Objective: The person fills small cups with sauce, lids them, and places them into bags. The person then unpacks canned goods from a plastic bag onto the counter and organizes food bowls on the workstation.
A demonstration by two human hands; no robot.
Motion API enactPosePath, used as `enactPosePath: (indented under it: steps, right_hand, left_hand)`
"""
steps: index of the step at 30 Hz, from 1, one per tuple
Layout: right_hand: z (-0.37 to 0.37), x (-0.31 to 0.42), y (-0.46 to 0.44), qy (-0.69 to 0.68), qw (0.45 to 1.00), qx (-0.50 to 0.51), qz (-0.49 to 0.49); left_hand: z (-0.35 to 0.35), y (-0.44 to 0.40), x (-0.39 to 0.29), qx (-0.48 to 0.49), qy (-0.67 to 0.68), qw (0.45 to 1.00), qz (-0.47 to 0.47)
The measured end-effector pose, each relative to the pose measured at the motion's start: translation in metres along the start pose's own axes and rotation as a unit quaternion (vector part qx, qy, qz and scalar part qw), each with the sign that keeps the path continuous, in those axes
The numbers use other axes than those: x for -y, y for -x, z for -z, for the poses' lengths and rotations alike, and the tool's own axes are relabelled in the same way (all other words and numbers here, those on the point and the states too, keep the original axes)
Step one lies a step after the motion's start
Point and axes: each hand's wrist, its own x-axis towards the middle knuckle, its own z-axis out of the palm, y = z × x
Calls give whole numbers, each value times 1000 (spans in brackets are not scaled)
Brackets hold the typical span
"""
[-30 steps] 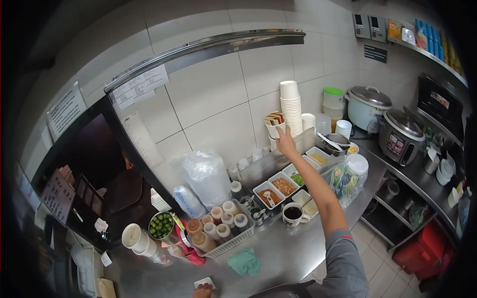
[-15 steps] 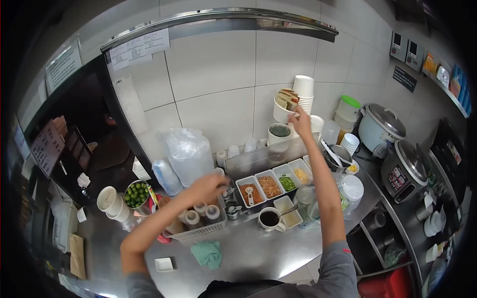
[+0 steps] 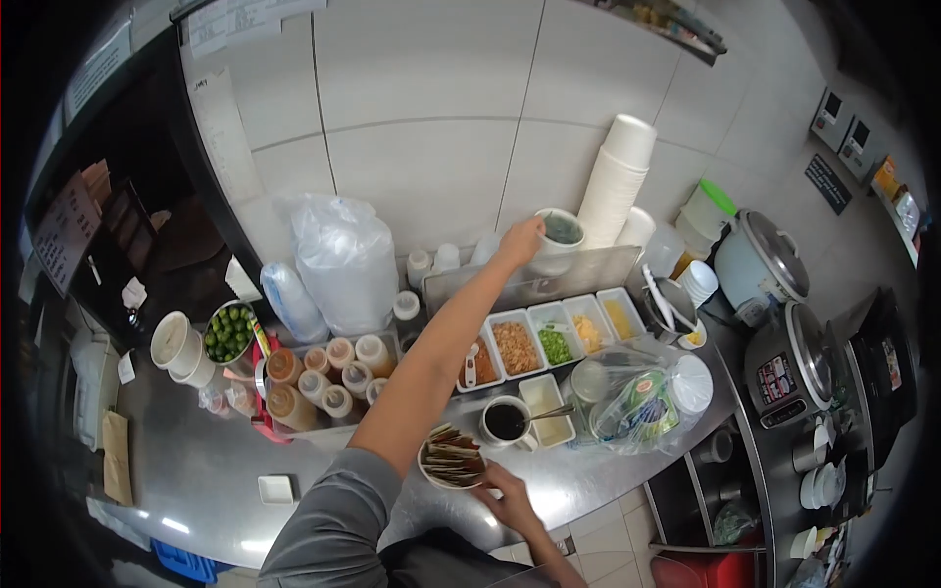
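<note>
My right hand [image 3: 510,498] grips the side of a white cup filled with upright sachets [image 3: 453,459], low over the front of the counter. My left arm reaches across to the back, where my left hand [image 3: 521,242] has its fingers closed on the rim of a second white cup [image 3: 551,261]. Dark greenish contents show inside that one. Beside it rises a tall stack of white cups [image 3: 613,186]. Between my hands are a mug of dark liquid [image 3: 505,421] and a small tub with a spoon [image 3: 545,404].
Topping trays [image 3: 515,348] line the counter behind the mug. Squeeze bottles [image 3: 323,377] fill a basket to the left, near a container of green limes [image 3: 231,333]. Bagged plastic containers [image 3: 637,392] and rice cookers [image 3: 760,260] stand on the right.
My right hand has brought the sachet cup down from the back to the counter's front. My left hand has moved from above the bottles to the second cup. The view has shifted.
</note>
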Motion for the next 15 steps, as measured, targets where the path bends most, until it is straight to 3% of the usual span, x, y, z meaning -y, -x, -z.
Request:
enactPosePath:
  steps: [2, 9, 12, 15]
  right_hand:
    - [-27, -3, 12, -26, 997, 5, -73]
    - [-51, -11, 10, -20, 997, -48, -49]
    - [-33, -13, 11, -39, 996, -56, -53]
    - [-2, -1, 21, -55, 993, -82, -61]
  left_hand:
    - [7, 7, -15, -31, 17, 999, 0]
    - [48, 14, -50, -127, 63, 989, -48]
    - [100, 40, -70, -140, 89, 970, -175]
    - [180, 129, -98, -39, 101, 982, -151]
